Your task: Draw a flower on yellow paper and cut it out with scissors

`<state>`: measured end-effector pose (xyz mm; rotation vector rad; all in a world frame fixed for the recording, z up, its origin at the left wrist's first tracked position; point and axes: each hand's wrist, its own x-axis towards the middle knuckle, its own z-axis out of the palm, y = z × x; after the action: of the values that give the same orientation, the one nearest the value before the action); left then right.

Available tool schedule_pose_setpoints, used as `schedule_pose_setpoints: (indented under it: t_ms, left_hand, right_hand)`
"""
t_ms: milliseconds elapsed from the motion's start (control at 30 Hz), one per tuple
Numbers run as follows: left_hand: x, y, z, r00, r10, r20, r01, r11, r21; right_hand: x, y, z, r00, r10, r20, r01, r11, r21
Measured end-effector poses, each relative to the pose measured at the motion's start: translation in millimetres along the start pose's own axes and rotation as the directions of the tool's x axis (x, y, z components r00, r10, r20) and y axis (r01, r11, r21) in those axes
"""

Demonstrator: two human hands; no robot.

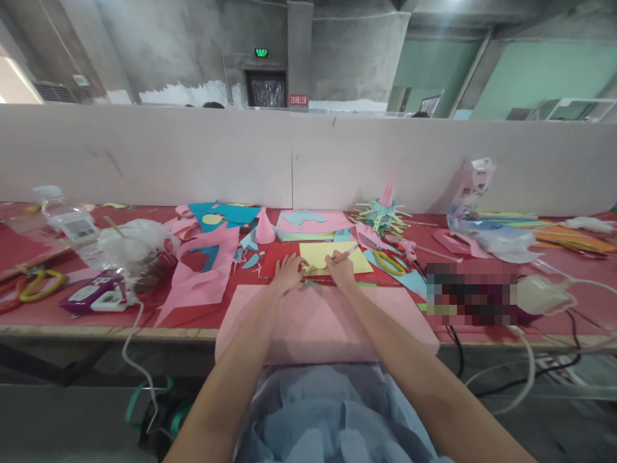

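Softly folded grey-blue clothing (318, 411), bare forearms (243, 357), bare left grip (288, 271), bare right grip (342, 267)

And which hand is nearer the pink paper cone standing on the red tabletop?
Left. The left hand is on the near side of the pink paper cone, slightly right; the right hand, on the rectangular yellow paper sheet, is farther right.

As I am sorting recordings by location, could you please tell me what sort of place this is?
Probably a paper-craft workspace in an unfinished building: the yellow sheet and the cut pink sheet suggest the craft, and the rough, patchily painted grey wall suggests the building.
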<state>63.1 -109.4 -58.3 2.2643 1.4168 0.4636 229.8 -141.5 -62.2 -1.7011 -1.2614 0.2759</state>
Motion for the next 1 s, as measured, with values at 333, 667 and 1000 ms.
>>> schedule_pose_setpoints:
  t_ms: [333,667,1000]
  left_hand:
    - [0.4,0.0,3.2,1.000,-0.017,-0.022,0.018,1.000,0.018]
    - [1.2,0.1,2.5,1.000,-0.020,-0.006,0.020,1.000,0.019]
    - [1.9,-0.8,3.5,1.000,-0.027,-0.014,0.027,1.000,0.013]
  right_hand:
    - [0.0,-1.6,2.7,0.997,-0.027,0.076,0.036,0.994,-0.108]
    - [2.1,0.2,6.7,0.995,-0.068,0.070,0.084,0.963,-0.257]
    - [5.6,5.0,1.0,0.998,0.024,0.050,-0.019,0.996,-0.091]
